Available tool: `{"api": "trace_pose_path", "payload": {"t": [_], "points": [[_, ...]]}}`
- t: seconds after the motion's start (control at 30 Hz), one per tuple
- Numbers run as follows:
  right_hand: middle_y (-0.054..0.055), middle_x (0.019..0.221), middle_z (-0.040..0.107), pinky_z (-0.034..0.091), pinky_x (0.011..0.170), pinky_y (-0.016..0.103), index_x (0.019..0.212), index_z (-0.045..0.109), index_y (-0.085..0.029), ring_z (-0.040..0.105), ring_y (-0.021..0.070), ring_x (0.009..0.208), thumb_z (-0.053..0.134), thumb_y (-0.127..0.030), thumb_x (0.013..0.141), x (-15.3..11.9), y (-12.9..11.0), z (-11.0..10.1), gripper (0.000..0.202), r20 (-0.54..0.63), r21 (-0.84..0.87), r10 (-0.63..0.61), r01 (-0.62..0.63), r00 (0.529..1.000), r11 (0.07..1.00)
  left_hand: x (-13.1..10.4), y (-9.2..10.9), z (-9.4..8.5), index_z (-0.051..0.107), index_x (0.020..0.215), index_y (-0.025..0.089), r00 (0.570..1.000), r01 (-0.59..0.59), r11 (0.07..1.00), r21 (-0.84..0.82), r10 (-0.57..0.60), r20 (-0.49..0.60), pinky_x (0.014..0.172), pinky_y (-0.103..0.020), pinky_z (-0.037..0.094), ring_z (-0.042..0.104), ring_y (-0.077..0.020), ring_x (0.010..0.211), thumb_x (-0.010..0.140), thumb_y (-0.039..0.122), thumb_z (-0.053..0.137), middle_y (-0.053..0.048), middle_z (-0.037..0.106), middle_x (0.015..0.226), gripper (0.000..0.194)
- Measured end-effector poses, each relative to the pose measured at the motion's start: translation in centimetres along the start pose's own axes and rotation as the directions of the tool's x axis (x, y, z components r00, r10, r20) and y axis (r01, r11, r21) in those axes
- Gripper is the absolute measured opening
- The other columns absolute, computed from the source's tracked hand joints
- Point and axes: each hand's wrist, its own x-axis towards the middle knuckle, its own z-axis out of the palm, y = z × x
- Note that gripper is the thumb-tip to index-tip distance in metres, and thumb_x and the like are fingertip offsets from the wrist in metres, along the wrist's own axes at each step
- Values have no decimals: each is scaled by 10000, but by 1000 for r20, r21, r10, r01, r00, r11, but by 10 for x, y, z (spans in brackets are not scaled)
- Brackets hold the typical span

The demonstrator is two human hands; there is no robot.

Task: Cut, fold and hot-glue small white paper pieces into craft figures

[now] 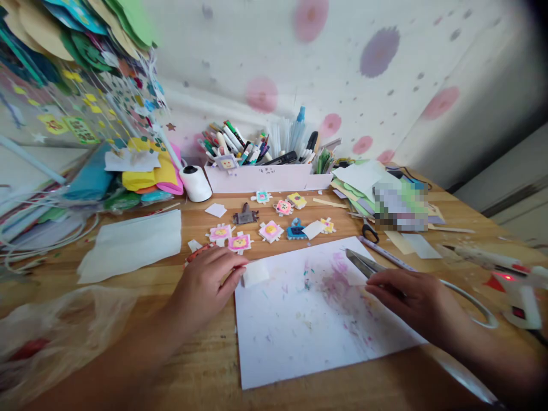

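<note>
My left hand [209,279] is closed in a pinch on the edge of a small white piece of paper [257,274], at the upper left corner of a large white sheet [291,337] stained with pink and other colours. Over the sheet's right side, my right hand [411,291] is wrapped round a pair of scissors [362,262]; their grey blades point up and left. Beyond the sheet lie several small decorated paper pieces, among them a pink one with a yellow face [270,230], a blue one [296,229] and a grey one [245,214].
A pen box [261,178] stands at the back beside a thread spool [196,184]. On the right are a glue gun [520,297] with a red light, a purple pencil [387,254] and paper scraps [362,177]. White sheets [132,245] and a plastic bag [72,325] lie left.
</note>
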Motion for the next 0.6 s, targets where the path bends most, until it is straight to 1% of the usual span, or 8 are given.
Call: {"api": "trace_pose_path", "payload": {"t": [0.07,0.13,0.2,0.27,0.33,0.4,0.5,0.6], "points": [[-9,557,605,438,463,245,714,602,-214,568,133,467,516,-386,890,0,-3,-2,260,16,-31,37,-36,999,999,-2,4,-1,607,797,207,999,51,997,-49,-51,-7,639,-279,442,603,-151,675,865,228,496,0,662,719,132],[-8,553,587,423,460,247,705,583,-210,549,131,466,488,-383,905,1,-9,-5,281,10,-44,53,-53,999,998,-4,6,-1,594,746,209,993,117,989,-89,-116,18,558,-245,417,575,-129,567,839,246,526,27,633,622,121],[16,640,628,456,517,259,767,593,-206,589,146,550,461,-341,921,3,-15,-9,244,-3,-48,42,-42,999,998,-6,7,0,584,722,213,985,173,979,-110,-169,38,500,-227,384,542,-118,500,822,276,543,47,599,552,126],[47,780,663,493,615,280,864,608,-205,630,167,684,453,-277,923,4,-17,-11,181,1,-70,25,-25,1000,997,-7,8,1,556,661,213,981,193,974,-116,-190,35,463,-219,347,495,-111,451,818,314,547,61,542,488,186],[68,900,663,505,714,306,937,615,-209,638,189,821,455,-219,912,3,-13,-13,162,44,-124,14,-9,999,992,-8,9,2,511,596,210,983,185,975,-122,-184,19,440,-218,317,441,-104,421,819,348,545,67,480,451,264],[81,965,649,503,774,337,950,622,-213,623,210,903,468,-205,898,1,-5,-14,163,93,-192,24,-6,995,981,-8,10,2,485,571,208,984,175,976,-132,-177,-1,434,-220,305,410,-101,413,826,369,536,68,443,444,305],[94,992,635,506,776,368,942,626,-207,606,230,911,488,-234,887,-5,8,-17,150,112,-260,67,-36,991,965,-8,9,4,497,580,207,984,178,975,-130,-181,-9,455,-225,322,430,-106,439,833,378,526,61,457,467,306],[82,974,633,504,779,356,933,640,-206,604,214,898,485,-238,897,-4,12,-18,162,114,-239,67,-38,991,970,-6,7,8,514,587,208,981,192,975,-115,-191,14,472,-232,334,450,-112,453,831,384,522,59,473,475,301]]}}
